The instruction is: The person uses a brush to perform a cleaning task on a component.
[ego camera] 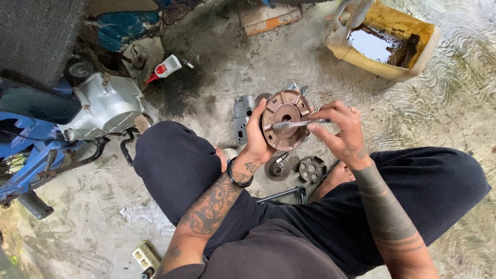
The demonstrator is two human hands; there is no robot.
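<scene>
My left hand (257, 137) grips a round brownish metal clutch part (285, 119) by its left rim, holding it up face-on above my crossed legs. My right hand (338, 132) pinches a slim metal tool (298, 124) and lays its tip across the middle of that round part. Below the hands, on the concrete, lie a small round gear-like piece (277, 168) and a dark disc with several holes (312, 169). A grey metal casing piece (242, 116) rests on the ground behind my left hand.
A blue motorbike with a silver engine case (106, 106) stands at the left. A cut yellow jug of dark oil (385, 39) sits at top right. A white squeeze bottle with red cap (165, 67), a cardboard piece (268, 18) and a metal bar (284, 194) lie nearby.
</scene>
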